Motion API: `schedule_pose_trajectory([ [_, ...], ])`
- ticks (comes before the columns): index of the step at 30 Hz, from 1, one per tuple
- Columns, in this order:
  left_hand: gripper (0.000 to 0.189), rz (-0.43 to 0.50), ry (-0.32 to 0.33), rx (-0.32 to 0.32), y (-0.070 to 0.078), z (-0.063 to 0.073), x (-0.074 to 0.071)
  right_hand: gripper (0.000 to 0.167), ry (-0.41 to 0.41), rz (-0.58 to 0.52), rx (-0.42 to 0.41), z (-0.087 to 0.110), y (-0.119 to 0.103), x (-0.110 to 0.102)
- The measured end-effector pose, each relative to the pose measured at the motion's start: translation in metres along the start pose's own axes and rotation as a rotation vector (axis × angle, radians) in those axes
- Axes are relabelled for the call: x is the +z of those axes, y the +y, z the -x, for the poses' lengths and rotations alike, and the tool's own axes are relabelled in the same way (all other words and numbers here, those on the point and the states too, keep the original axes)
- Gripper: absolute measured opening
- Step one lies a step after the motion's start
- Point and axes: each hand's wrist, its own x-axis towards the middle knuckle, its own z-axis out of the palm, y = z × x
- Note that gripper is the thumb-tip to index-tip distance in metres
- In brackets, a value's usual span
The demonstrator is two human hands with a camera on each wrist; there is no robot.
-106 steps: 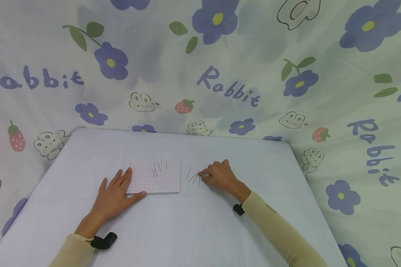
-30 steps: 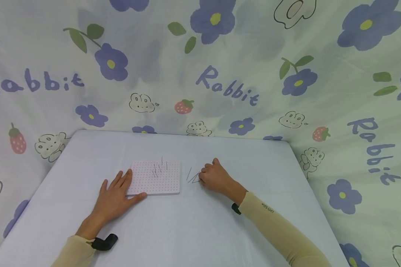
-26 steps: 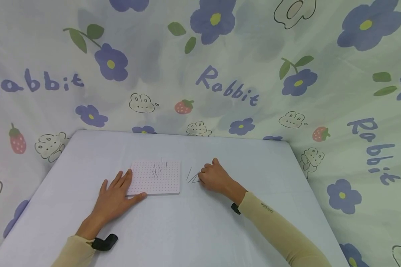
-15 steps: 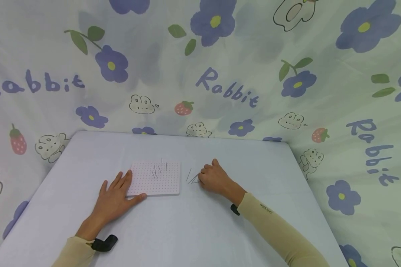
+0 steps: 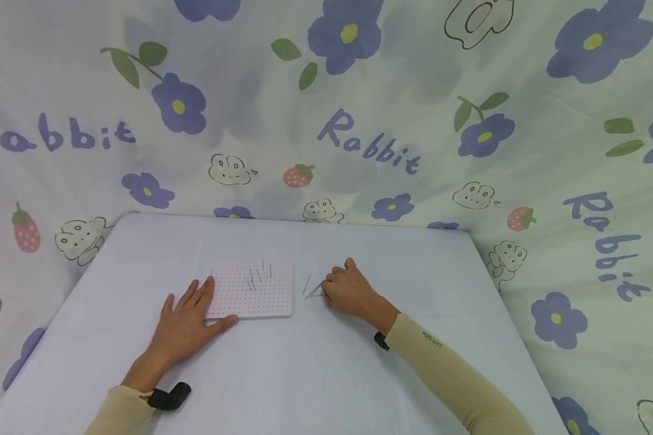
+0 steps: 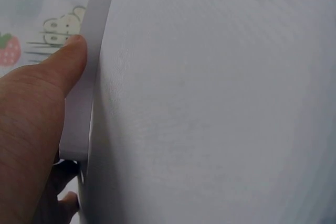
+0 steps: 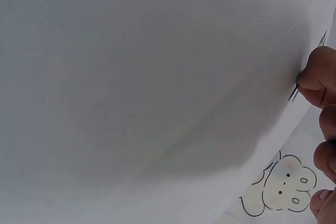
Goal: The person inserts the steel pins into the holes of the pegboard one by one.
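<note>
The person's left hand (image 5: 184, 326) rests at the left side of a white board (image 5: 234, 305), which lies flat on the table (image 5: 283, 374) and has rows of small dots. The fingers of this hand are straight and mostly apart; the thumb is stretched away from them and its tip touches the front edge of the board. In the left wrist view the thumb lies along this edge, and 2 other fingers appear beyond the corner. On the upper right half of the board stands a small group of thin dark needles (image 5: 270, 271), some upright and some tilted. I cannot tell their exact number, because they are very fine.

The right hand (image 5: 350, 290) is to the right of the board and apart from it, low over the table. Its thumb and index finger are together, clamped on a thin needle (image 7: 293, 93), whose dark end comes out between the fingertips; whether they hold 1 needle or 2, I cannot tell. The other fingers are curled. Between this hand and the board lie loose needles (image 5: 307, 284), 1 of them separate, the others crossing beside the fingertips.

Both arms wear beige sleeves (image 5: 451, 377), and at each wrist is a black device (image 5: 170, 397). Behind the table hangs a pale cloth (image 5: 239, 109) with purple flowers, strawberries, rabbits and the word "Rabbit".
</note>
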Motion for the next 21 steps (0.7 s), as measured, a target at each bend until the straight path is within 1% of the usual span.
schedule_pose_trajectory([
  [4,0.110,0.000,0.001,-0.006,0.000,0.000,-0.001,0.010,0.026,-0.013,0.012,-0.002,0.001,0.000],
  [7,0.110,0.004,-0.004,-0.010,0.000,0.001,-0.001,0.007,0.060,-0.051,0.042,-0.006,0.002,0.003],
  [9,0.110,0.006,-0.004,-0.009,0.000,0.001,-0.001,0.007,0.067,-0.099,0.080,-0.011,0.002,0.003],
  [11,0.110,0.008,-0.003,-0.008,0.000,0.001,-0.001,0.007,0.060,-0.178,0.138,-0.018,0.001,0.003],
  [13,0.110,0.004,-0.002,-0.009,0.000,0.001,-0.001,0.008,0.043,-0.289,0.207,-0.025,0.001,0.000],
  [16,0.111,0.003,-0.002,-0.014,0.000,0.001,-0.001,0.011,0.050,-0.503,0.307,-0.036,0.000,-0.003],
  [19,0.111,0.003,-0.005,-0.016,0.000,0.001,0.000,0.014,0.083,-0.746,0.374,-0.045,-0.003,-0.004],
  [21,0.111,0.002,-0.008,-0.016,0.000,0.001,0.001,0.015,0.095,-0.899,0.405,-0.051,-0.007,-0.003],
])
